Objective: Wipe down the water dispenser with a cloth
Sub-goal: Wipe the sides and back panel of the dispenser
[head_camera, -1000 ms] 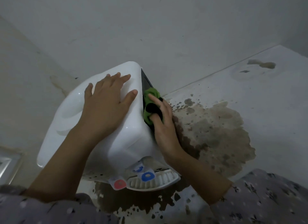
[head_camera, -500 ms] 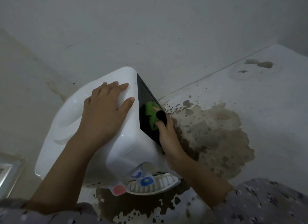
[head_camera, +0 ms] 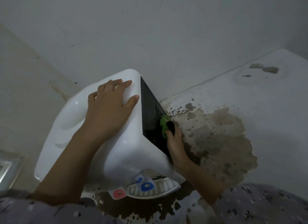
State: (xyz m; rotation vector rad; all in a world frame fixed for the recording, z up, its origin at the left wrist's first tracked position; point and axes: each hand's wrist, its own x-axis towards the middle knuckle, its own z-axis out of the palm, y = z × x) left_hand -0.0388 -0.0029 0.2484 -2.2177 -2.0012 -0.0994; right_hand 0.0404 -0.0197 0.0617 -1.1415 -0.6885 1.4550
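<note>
Head view: white plastic water dispenser [head_camera: 120, 148] stands on pale surface [head_camera: 266, 110] by wall, brown stain [head_camera: 216, 137] spreading beside it. Left hand [head_camera: 108, 110] rests flat on dispenser top, fingers straight, gripping nothing. Right hand [head_camera: 175, 140] curls round crumpled green cloth [head_camera: 164, 123], pressing it against black side panel [head_camera: 150, 117] near panel's lower edge.

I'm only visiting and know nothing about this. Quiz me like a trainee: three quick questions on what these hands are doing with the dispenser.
1. True or false: the left hand lies flat on top of the white water dispenser.
2. The cloth gripped by the right hand is: A red, B green, C white.
3. Fill in: the cloth presses against the dispenser's ____ side panel.

Key: 1 true; 2 B; 3 black.
</note>
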